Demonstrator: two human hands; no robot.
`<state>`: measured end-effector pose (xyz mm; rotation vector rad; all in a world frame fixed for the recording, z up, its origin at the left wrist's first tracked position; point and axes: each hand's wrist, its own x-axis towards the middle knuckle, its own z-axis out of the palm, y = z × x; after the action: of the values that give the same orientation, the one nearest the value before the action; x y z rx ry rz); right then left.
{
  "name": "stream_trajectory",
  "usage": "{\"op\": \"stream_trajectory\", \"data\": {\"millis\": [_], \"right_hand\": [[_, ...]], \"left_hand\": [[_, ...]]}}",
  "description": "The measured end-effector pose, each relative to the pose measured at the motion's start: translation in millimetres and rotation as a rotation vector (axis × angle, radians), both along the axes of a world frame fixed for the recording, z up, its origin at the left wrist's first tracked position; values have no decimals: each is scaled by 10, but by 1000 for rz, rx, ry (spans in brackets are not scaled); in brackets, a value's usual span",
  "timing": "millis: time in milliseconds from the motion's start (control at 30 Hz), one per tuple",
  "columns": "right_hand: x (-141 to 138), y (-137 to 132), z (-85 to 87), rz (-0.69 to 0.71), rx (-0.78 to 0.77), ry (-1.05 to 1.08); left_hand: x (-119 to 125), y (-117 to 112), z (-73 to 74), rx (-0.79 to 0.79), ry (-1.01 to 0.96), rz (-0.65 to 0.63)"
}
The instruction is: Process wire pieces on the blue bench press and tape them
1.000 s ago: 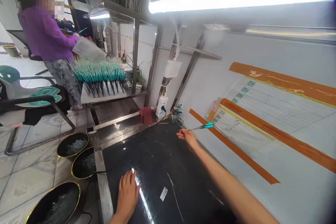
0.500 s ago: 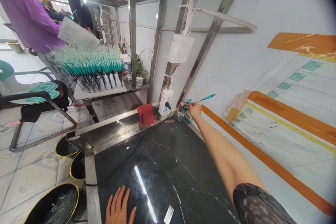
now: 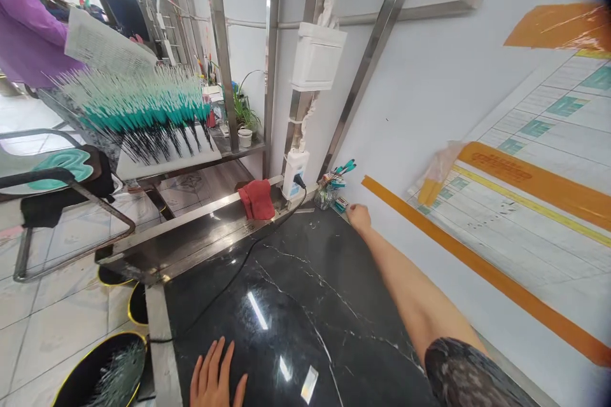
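My left hand [image 3: 216,376] lies flat on the black marbled tabletop [image 3: 334,280], fingers stretched out and holding nothing. Beyond it, at the far corner by the wall, my right hand [image 3: 359,217] reaches out with its fingers curled together. Its fingertips are beside a small teal-and-white box [image 3: 340,204]; what they hold, if anything, is hidden. Just left of that box stands a glass jar [image 3: 324,196] with several thin tools in it. Teal handles [image 3: 345,167] stick up out of the jar. A small shiny rectangular piece [image 3: 309,385] lies right of my left hand.
A red cloth [image 3: 256,200] hangs over the metal rail near a power strip [image 3: 294,175], whose black cable [image 3: 229,289] crosses the tabletop. Black bins [image 3: 102,372] stand at left. Many teal-and-white bristly sticks [image 3: 143,108] fill a white board, near a person in a purple sleeve [image 3: 33,6].
The thin teal-handled tool has left my right hand, and teal handles now stand in the jar. That hand has moved down beside the small box. My left hand stays put; the view has shifted.
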<state>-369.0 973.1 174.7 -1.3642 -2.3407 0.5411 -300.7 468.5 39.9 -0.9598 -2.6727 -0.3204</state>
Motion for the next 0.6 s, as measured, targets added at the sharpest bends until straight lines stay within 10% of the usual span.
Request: {"op": "stream_trajectory", "data": {"millis": [200,600], "right_hand": [[13,78,-415,34,10,-55],[-267,197,-466,117,115,-153]], "left_hand": [[41,48,48,37,-79,52],[36,66,4,80,-41,75]]}}
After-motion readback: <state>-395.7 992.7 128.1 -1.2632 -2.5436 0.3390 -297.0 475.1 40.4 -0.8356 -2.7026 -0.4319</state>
